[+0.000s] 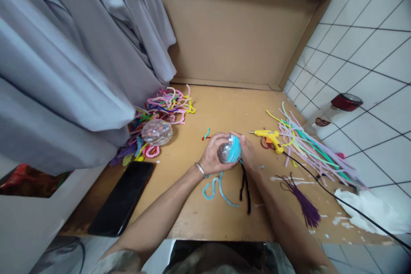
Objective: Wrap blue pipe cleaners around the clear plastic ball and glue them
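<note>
A clear plastic ball (224, 153), its right part wrapped in rows of blue pipe cleaner (235, 150), is held between both hands above the table. My left hand (210, 154) curls round its left side, fingers over the top and thumb below. Against its right side presses my right hand (248, 152), its fingers partly hidden. Loose blue pipe cleaner pieces (210, 190) lie just below the ball. Black strands (245, 188) lie near my right wrist. Small red and teal bits (207, 135) rest behind my left hand.
At right are a yellow glue gun (269, 138) with a black cord, long pipe cleaners (308, 145), a purple tassel (305, 205), white tissue (372, 209) and a red-lidded jar (337, 109). At left, a clear textured ball (157, 132), tangled pipe cleaners (170, 102), a black phone (123, 197) and a grey curtain (80, 51).
</note>
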Demonstrator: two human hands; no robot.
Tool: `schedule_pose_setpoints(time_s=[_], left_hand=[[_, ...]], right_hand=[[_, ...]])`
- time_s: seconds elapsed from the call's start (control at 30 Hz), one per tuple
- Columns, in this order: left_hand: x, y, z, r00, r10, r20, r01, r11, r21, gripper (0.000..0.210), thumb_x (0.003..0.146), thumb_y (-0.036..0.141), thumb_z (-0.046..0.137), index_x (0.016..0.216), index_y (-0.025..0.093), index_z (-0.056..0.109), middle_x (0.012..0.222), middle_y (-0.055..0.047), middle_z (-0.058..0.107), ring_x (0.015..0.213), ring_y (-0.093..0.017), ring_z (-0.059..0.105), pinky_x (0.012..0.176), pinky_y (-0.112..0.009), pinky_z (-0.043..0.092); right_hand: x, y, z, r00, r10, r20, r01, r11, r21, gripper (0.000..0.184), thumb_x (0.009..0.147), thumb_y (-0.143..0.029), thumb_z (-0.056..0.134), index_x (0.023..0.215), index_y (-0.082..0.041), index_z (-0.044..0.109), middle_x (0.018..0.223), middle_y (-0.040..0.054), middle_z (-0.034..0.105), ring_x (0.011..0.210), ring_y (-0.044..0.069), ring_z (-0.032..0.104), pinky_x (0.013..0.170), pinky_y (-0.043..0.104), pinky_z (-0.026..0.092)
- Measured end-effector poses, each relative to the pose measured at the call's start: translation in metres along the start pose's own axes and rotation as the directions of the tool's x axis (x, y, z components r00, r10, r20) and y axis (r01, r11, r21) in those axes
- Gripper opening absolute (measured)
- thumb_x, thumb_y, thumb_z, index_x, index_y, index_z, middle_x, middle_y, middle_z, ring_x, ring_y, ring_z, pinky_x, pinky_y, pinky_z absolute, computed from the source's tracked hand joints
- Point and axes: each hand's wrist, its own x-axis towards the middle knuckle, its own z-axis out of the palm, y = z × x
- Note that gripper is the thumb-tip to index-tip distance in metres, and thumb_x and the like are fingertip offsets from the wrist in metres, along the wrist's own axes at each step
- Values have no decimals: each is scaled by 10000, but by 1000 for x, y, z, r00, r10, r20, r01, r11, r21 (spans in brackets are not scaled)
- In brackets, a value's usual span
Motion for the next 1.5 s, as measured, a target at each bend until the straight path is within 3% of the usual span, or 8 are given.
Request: schedule_pose_setpoints(time_s=[0.17, 0.4, 0.6, 0.73, 0.9, 1.13, 1.4, 1.5], left_hand=[[-1, 1, -1, 984, -166, -63, 165, 986, -19, 729, 647, 411, 877, 1243, 227, 500, 1236, -121, 572, 1197, -297, 579, 1041, -513, 488], [-2, -8, -2, 844, -526, -107, 485, 833, -265, 829, 621, 614, 861, 1253, 197, 522, 1206, -110, 611, 1138, -277, 617, 1035, -452, 493], [1, -10, -5, 881, -467, -75, 435, 863, -258, 583, 848, 657, 646, 1235, 222, 614, 1296, -115, 608, 1276, -277, 552, 1135, -462, 420], [1, -7, -7, 897, -436, -67, 415, 885, -209, 473, 1006, 566, 416, 1288, 231, 594, 1318, -109, 609, 1321, -249, 518, 1174, -477, 384], [-2, -9, -7, 888, -455, -71, 429, 873, -232, 452, 1044, 509, 335, 1293, 230, 589, 1328, -105, 616, 1328, -246, 525, 1186, -503, 379], [-4, -16, -13, 921, -375, 103, 387, 909, -152, 903, 766, 721, 691, 1483, 237, 431, 1540, -173, 384, 1478, -358, 354, 1219, -570, 317], [-7, -24, -15, 944, -289, 157, 306, 947, -98, 1008, 658, 628, 842, 1489, 249, 415, 1494, -178, 373, 1442, -371, 386, 1182, -594, 361], [-7, -24, -14, 954, -269, 135, 279, 958, -63, 943, 714, 545, 834, 1492, 242, 396, 1480, -176, 401, 1415, -357, 423, 1168, -583, 386]], right_hand=[[-7, -4, 7, 989, -144, 20, 145, 987, -67, 666, 932, -750, 341, 1140, -275, 759, 1402, 83, 610, 1329, 276, 544, 1160, 472, 412], [-16, -9, 11, 949, -256, 182, 282, 950, -134, 559, 971, -657, 387, 1267, -296, 695, 1524, 71, 472, 1451, 270, 409, 1227, 485, 321], [-12, 0, 8, 967, -222, 127, 234, 969, -86, 690, 920, -644, 511, 1476, -240, 461, 1497, 130, 483, 1420, 286, 443, 1213, 495, 344], [-12, 4, 9, 950, -272, 156, 295, 944, -148, 726, 857, -594, 627, 1464, -232, 460, 1512, 139, 464, 1453, 308, 399, 1232, 500, 310], [-10, 6, 11, 955, -264, 135, 286, 938, -193, 743, 813, -559, 687, 1447, -239, 471, 1491, 148, 476, 1427, 314, 428, 1214, 521, 340], [-5, 11, 7, 955, -266, 133, 289, 936, -202, 777, 768, -622, 712, 1417, -241, 518, 1474, 155, 494, 1421, 331, 434, 1203, 538, 349], [-5, 8, 6, 951, -278, 138, 297, 944, -144, 559, 723, -556, 792, 1180, -263, 659, 1446, 140, 514, 1417, 331, 444, 1178, 540, 367], [-7, 6, 7, 950, -291, 114, 308, 935, -174, 689, 723, -564, 786, 1310, -263, 589, 1467, 144, 495, 1440, 332, 413, 1202, 548, 334]])
